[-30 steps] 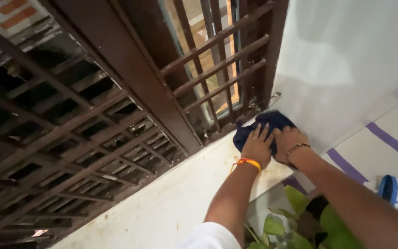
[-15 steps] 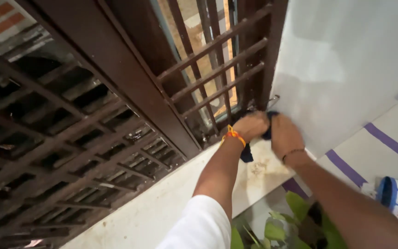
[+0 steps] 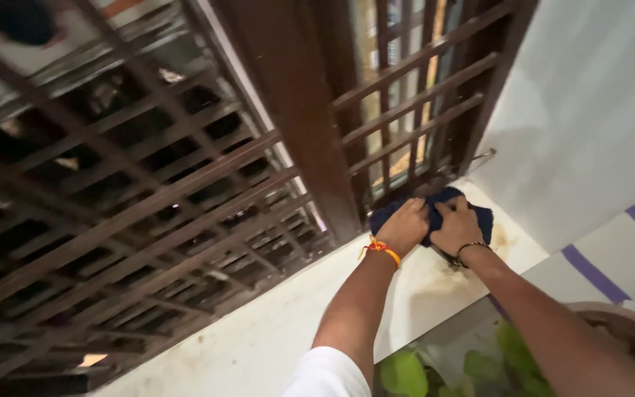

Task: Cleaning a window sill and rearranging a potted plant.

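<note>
A dark blue cloth lies bunched on the white window sill, close to the foot of the brown window grille. My left hand, with an orange thread at the wrist, presses down on the cloth's left part. Beside it my right hand, wearing a thin bracelet, presses on the cloth's right part. Both hands sit side by side, fingers curled over the fabric. The sill shows brownish stains around the cloth.
A thick brown window post rises just left of the hands. A white wall with purple-striped tiles stands to the right. A potted plant with green leaves and a pot rim sit below the sill.
Both hands with the cloth have slid back from the corner by the grille toward me and slightly left along the sill. The camera view has shifted, showing more of the left grille.
</note>
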